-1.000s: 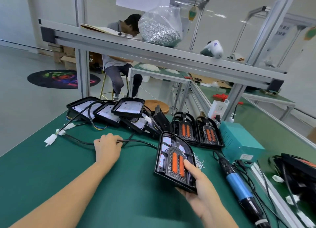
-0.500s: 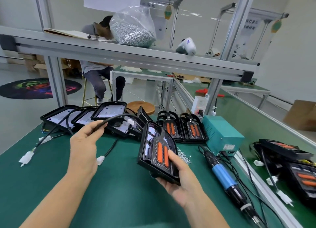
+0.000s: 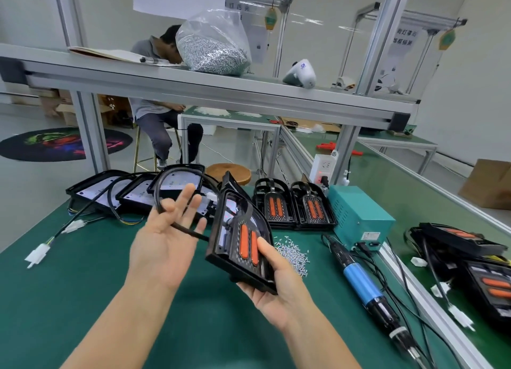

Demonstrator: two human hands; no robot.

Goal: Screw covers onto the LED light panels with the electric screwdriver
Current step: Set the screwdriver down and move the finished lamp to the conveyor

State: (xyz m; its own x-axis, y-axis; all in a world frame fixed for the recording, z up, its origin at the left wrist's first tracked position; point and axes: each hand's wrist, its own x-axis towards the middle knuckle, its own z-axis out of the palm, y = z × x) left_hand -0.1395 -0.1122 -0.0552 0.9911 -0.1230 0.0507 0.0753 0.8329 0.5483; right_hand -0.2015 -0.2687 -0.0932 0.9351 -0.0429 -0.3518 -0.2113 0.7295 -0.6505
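Right hand (image 3: 279,294) grips the LED light panel (image 3: 237,238) from below, thumb on its cover, tilted up over the surface (image 3: 83,299). Left hand (image 3: 163,247) is spread open, the panel's black cable (image 3: 188,230) draped across its fingers, probably getting it clear. Electric screwdriver (image 3: 359,280) lies untouched just right, screws (image 3: 293,254) between.

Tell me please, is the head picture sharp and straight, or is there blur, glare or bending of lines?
Head view: wide-angle bending curves the shelf beam and the bench edge; the left hand is slightly soft from motion, while the panel in the right hand is sharper; soft even light, faint shadows, mild glare on the screw bag.
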